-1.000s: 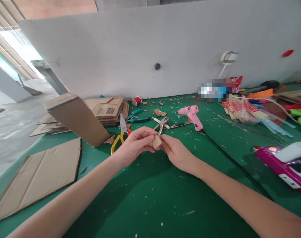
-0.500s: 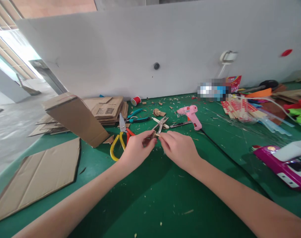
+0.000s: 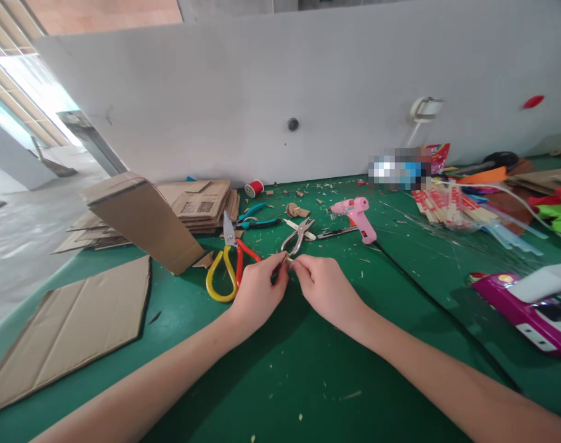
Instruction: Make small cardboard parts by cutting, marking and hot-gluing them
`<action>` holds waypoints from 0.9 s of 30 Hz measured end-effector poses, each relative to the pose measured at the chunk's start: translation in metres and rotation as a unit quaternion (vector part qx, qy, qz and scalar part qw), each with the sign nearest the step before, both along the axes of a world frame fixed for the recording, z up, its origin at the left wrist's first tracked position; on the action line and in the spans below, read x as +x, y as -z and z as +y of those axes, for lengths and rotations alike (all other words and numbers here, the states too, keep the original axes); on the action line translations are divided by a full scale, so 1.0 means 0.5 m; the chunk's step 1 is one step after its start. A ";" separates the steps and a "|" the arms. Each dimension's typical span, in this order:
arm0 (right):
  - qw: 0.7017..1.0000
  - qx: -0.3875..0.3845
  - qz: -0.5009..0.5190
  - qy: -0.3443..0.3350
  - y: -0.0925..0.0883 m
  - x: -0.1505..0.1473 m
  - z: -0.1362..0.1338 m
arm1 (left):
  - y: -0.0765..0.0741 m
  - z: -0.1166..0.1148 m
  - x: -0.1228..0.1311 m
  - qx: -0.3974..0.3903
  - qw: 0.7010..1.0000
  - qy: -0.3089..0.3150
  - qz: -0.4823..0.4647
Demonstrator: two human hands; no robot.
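Item, left of your hands: flat cardboard sheet (image 3: pixel 72 326) on the green worktop (image 3: pixel 280 381). Just beyond your left hand (image 3: pixel 257 289): yellow-and-red shears (image 3: pixel 228 258), blades pointing away. Left hand and right hand (image 3: pixel 326 286) meet fingertip to fingertip, pinching a small cardboard piece (image 3: pixel 286 261) between them, equally near both. Beyond, to the right: pink glue gun (image 3: pixel 356 215).

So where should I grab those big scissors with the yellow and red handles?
Probably by the handle loops. The scissors lie flat on the green table, blades pointing away toward the wall, yellow and red loops toward you. Come from the near side, just left of the left hand, and keep fingers off the blades.
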State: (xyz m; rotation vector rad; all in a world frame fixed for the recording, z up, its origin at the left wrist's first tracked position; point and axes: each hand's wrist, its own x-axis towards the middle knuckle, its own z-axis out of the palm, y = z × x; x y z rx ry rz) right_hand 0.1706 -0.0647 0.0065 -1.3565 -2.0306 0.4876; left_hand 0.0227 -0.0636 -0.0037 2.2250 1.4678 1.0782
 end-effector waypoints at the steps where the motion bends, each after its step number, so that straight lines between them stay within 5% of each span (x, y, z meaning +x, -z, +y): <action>1: 0.998 -0.034 0.046 -0.002 -0.001 -0.001 0.001 | 0.000 -0.001 0.000 0.008 1.000 0.001 0.005; 4: 0.956 -0.200 0.214 0.008 -0.006 -0.005 0.003 | 0.002 -0.002 0.000 0.029 0.999 0.009 0.024; 7: 0.842 -0.386 0.376 0.019 -0.013 -0.007 0.003 | 0.007 -0.001 0.000 0.051 0.998 0.015 0.033; 9: 0.811 -0.423 0.403 0.015 -0.014 -0.006 0.005 | 0.010 0.000 0.001 0.060 0.997 0.014 0.036; 11: 0.866 -0.366 0.341 0.010 -0.010 -0.002 0.007 | 0.013 0.001 0.000 0.057 0.997 0.018 0.044; 13: 0.952 -0.223 0.210 -0.004 -0.003 0.004 0.008 | 0.013 0.000 -0.001 0.051 0.997 0.019 0.049; 15: 0.996 -0.065 0.062 -0.020 0.003 0.010 0.006 | 0.011 -0.001 -0.002 0.046 0.997 0.021 0.054; 17: 0.996 0.048 -0.067 -0.032 0.008 0.016 0.003 | 0.008 -0.002 -0.002 0.042 0.997 0.024 0.055; 21: 0.945 0.182 -0.263 -0.067 0.011 0.023 -0.001 | 0.003 -0.003 -0.002 0.036 0.997 0.030 0.054; 23: 0.935 0.197 -0.287 -0.071 0.009 0.022 -0.001 | 0.003 -0.004 -0.003 0.038 0.998 0.030 0.050; 27: 0.981 0.101 -0.163 -0.033 0.003 0.014 0.003 | 0.007 -0.004 -0.003 0.046 0.998 0.024 0.042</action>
